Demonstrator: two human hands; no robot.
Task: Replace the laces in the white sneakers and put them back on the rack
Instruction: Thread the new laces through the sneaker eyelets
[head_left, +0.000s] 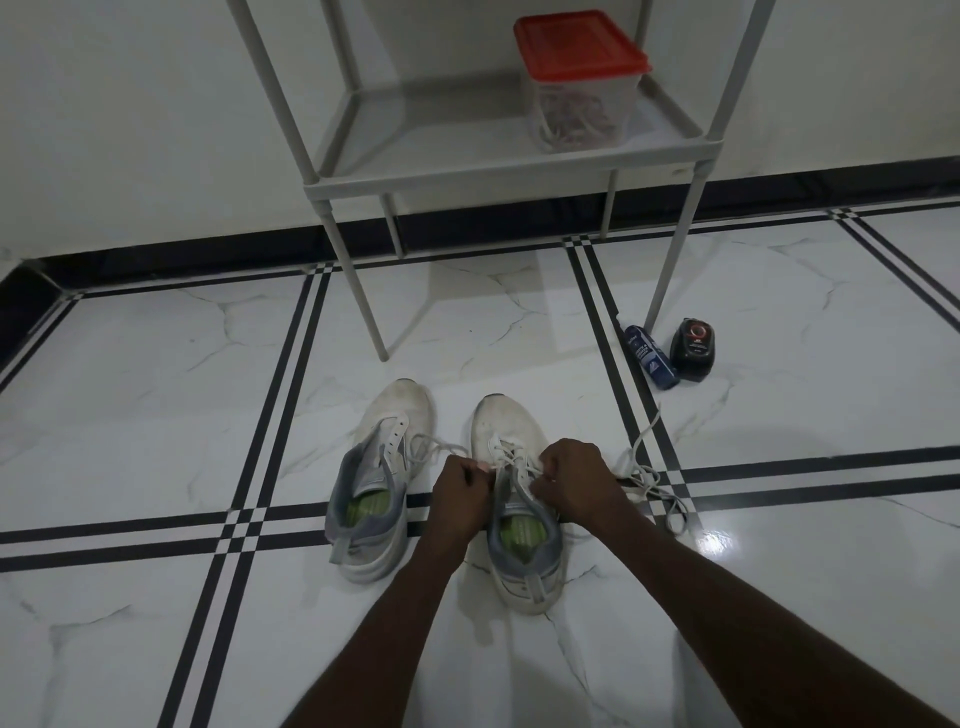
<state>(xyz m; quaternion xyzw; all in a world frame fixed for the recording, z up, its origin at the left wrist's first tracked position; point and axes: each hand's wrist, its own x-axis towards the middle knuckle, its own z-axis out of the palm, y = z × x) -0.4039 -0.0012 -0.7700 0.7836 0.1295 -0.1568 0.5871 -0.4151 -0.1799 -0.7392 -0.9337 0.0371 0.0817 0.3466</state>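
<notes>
At the lower middle of the frame two white sneakers stand side by side on the marble-tiled floor (156, 415), toes toward the rack. The left hand (460, 491) and the right hand (569, 475) both pinch the white lace (511, 460) over the eyelets of the right sneaker (511, 467), fingers curled tight. The left sneaker (376, 467) has bare eyelets, a lace end trailing across it. A loose lace (647, 478) lies tangled on the floor just right of the hands. At top centre, the grey rack (467, 156) carries a clear container with a red lid (582, 83). Right of the rack's leg lie a blue bottle (649, 358) and a black polish applicator (691, 345).
</notes>
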